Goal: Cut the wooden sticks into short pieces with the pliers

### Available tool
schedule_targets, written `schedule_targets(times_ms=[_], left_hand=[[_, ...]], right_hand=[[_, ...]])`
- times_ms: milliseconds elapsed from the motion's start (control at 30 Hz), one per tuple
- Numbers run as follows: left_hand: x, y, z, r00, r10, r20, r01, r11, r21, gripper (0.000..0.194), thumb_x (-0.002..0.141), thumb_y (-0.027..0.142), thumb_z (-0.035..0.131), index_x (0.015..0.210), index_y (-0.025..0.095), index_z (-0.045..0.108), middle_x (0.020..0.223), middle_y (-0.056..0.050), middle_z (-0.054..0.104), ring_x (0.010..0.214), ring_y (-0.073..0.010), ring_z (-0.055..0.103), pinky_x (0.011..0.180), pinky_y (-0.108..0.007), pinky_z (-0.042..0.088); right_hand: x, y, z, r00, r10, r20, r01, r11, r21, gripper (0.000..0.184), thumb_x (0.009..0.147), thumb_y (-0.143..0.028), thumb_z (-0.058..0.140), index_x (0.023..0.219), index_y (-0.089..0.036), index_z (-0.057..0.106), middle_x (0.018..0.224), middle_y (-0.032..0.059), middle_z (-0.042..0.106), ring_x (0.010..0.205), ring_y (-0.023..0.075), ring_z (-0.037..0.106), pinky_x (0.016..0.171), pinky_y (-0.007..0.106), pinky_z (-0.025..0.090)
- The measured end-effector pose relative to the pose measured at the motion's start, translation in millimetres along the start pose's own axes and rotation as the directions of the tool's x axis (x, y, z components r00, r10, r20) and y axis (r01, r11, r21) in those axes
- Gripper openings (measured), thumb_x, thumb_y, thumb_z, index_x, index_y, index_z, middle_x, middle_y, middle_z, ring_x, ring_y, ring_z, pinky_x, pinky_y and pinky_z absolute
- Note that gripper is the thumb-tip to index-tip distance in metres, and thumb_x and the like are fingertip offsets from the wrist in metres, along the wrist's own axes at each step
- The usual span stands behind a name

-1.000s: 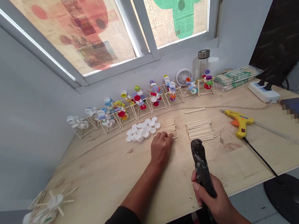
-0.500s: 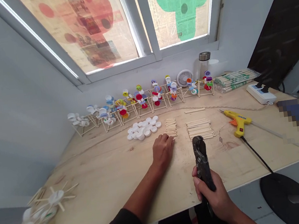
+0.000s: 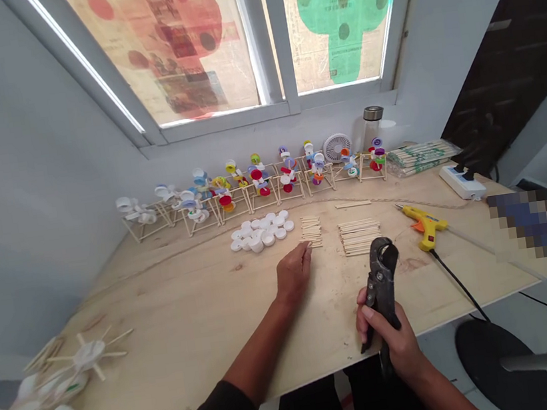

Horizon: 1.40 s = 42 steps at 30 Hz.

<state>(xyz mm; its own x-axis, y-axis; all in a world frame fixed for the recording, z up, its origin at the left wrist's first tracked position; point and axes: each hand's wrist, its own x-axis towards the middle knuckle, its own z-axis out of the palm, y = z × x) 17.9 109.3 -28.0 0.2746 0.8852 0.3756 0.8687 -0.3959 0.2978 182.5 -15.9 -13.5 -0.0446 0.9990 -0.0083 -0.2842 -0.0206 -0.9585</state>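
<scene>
Right hand (image 3: 401, 343) wrapped round the handles of a black cutter (image 3: 381, 278), head up, handles spread apart. Left hand (image 3: 292, 273) low on the table (image 3: 195, 336), fingers curled together at the near end of the short sticks (image 3: 311, 227); cannot tell whether a stick is pinched in them. Risks, as I judge them: fingertips so near the pile could catch an end stick and skew the row, or sweep a few pieces aside. A loose grip on something that thin could let it twist or slip. The cutter's open head could nip a finger if the two hands came together carelessly; swung low, it could scatter the long sticks (image 3: 360, 237), which lie just beyond it. Position: short sticks directly ahead of the left fingertips, slightly to their right, and forward and left of the cutter. White caps (image 3: 256, 244) sit beyond the left hand, just left of the short sticks; one single stick (image 3: 353, 204) lies behind the long pile. Farther right, yellow glue gun (image 3: 428, 226), its black cord (image 3: 458, 285) running off the near edge; a forearm snagging that cord could drag the gun.
</scene>
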Motion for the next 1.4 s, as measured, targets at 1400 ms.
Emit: schedule_targets(times_ms=[1400], left_hand=[[24,66,33.5,0.933,0.147,0.328,-0.204,0.968,0.147,0.016,0.087,0.027,0.037,0.084,0.017,0.049,0.069,-0.006,0.063,0.065,-0.0187,0.059,0.06,-0.027,0.041]], right_hand=[[8,23,-14,1.0,0.028,0.002,-0.028,0.965,0.26,0.037,0.078,-0.053,0.051,0.093,-0.019,0.05,0.06,-0.0016,0.05,0.052,0.0135,0.05,0.052,0.027,0.04]])
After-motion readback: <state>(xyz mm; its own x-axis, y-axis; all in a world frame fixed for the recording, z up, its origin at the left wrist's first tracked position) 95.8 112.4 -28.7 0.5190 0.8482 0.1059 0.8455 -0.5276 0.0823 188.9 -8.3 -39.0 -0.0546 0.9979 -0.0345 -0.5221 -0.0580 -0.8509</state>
